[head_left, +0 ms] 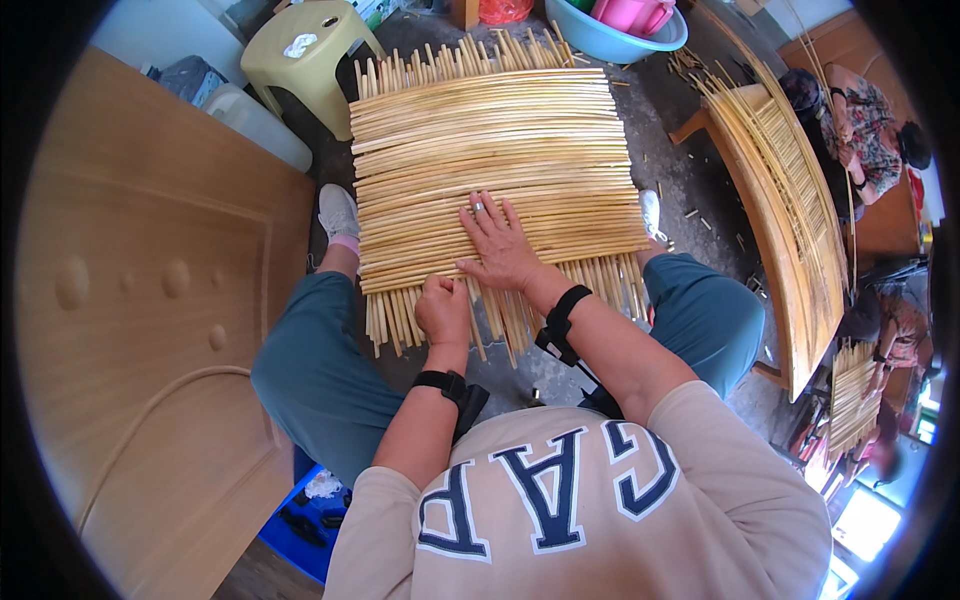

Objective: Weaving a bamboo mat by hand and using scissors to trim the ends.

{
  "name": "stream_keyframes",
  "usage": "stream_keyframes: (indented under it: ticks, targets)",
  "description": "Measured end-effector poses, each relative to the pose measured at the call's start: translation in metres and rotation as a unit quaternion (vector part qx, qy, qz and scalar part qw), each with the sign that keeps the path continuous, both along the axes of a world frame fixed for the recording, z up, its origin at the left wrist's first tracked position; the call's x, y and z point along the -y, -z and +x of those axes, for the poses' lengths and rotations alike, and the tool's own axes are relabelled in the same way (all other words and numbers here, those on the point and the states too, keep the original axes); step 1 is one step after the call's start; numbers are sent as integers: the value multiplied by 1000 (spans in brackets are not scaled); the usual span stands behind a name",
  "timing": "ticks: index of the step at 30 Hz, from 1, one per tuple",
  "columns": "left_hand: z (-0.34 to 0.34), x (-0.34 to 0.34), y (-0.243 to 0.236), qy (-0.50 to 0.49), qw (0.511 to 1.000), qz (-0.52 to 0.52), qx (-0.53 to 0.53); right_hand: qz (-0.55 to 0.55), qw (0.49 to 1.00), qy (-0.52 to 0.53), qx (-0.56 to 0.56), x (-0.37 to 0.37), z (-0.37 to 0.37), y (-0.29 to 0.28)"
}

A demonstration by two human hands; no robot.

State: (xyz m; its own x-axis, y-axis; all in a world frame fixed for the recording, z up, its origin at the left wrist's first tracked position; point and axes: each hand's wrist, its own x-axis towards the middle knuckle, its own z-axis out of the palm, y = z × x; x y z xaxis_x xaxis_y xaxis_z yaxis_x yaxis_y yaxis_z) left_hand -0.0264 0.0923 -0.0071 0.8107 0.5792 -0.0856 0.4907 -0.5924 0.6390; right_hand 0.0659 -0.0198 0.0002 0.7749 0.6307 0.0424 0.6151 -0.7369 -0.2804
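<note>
A mat of pale yellow cane sticks lies between my knees, its long sticks running side to side. Crosswise stick ends jut out along its near and far edges. My right hand rests flat on the near part of the mat, fingers apart, with a ring on one finger. Beside it on the left, my left hand is closed at the mat's near edge, over the jutting ends. What its fingers hold is hidden. Both wrists wear black straps.
A cream stool stands at far left, near a wooden door. A blue basin with a pink vessel sits beyond the mat. To the right is a wooden bench bearing sticks. Other people work with canes at far right.
</note>
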Motion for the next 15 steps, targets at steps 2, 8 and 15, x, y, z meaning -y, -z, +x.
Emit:
stream_keyframes:
  ticks: [2, 8, 15]
  targets:
    - [0, -1, 0, -5, 1000, 0, 17, 5, 1000, -3, -5, 0, -1, 0]
    - [-4, -2, -2, -11, 998, -46, 31, -12, 1000, -1, 1, 0, -1, 0]
    - [-3, 1, 1, -4, 998, -58, 21, -4, 1000, 1, 5, 0, 0, 2]
